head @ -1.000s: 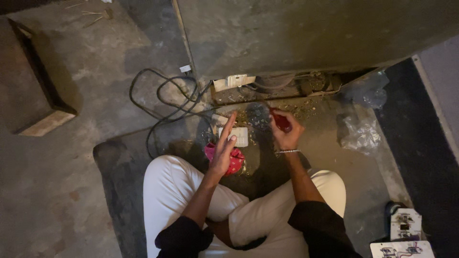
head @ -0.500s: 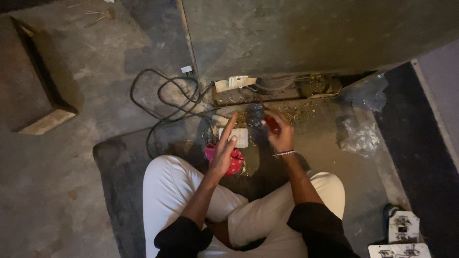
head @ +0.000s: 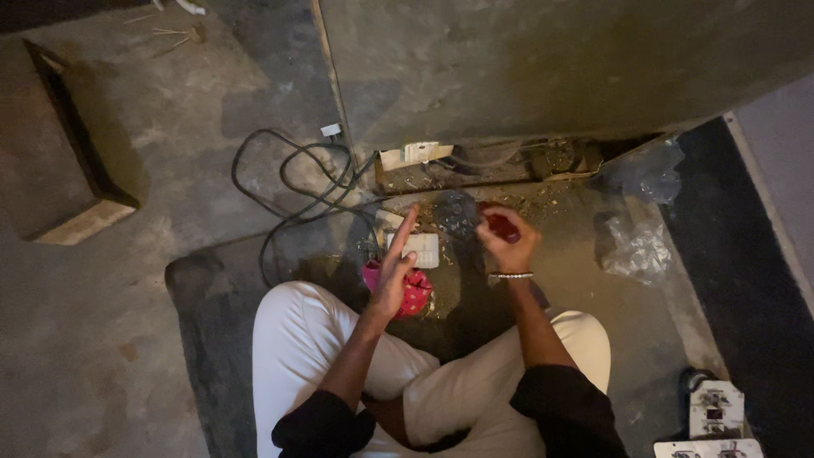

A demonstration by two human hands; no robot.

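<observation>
Just right of the frame's centre, the right hand [head: 507, 244] has its grip curled narrow around a small red-handled tool [head: 502, 226], the fingers wrapped over most of it. Only the red handle shows; its long axis runs from upper left to lower right, and the tip is too blurred to tell which way it points. A thin bracelet [head: 510, 275] circles that wrist. The left hand [head: 393, 280], just left of centre, holds nothing: its grip is wide, fingers straight and pointing up and to the right. Its fingertips lie over a white switch plate [head: 420, 249] on the floor, contact unclear. A pink cloth [head: 414, 293] lies under the palm. Black cables [head: 292, 182] loop at upper left, and crumpled clear plastic [head: 634, 246] lies to the right.
</observation>
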